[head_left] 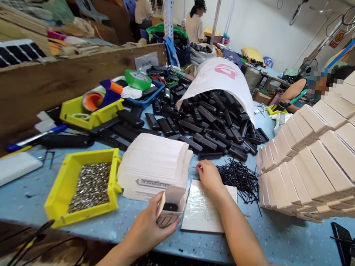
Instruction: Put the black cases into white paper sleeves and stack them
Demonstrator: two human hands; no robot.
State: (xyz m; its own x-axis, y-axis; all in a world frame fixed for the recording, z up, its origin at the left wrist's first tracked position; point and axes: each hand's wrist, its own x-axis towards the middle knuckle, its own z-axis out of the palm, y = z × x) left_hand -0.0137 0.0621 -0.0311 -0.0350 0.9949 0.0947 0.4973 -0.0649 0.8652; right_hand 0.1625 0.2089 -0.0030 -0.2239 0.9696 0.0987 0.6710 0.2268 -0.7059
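Observation:
My left hand (150, 222) is wrapped round a small white cardboard box (167, 220) held upright, its top flap raised. Inside the box the end of a black device (170, 207) shows. My right hand (210, 176) reaches over a white pad covered in clear plastic (202, 213), thumb and fingertips pinched together at the pad's far edge. What the pinch holds, if anything, is too small to make out. Just right of that hand lies a heap of thin black sticks (241, 181). A stack of printed white sheets (155, 160) stands behind the box.
A yellow bin (58, 184) of small metal parts sits at left. Black devices (205, 139) spill from a white sack (221, 79) at the back. White boxes (324, 167) are stacked high on the right, with a phone (343, 244) in front. Other people sit farther off.

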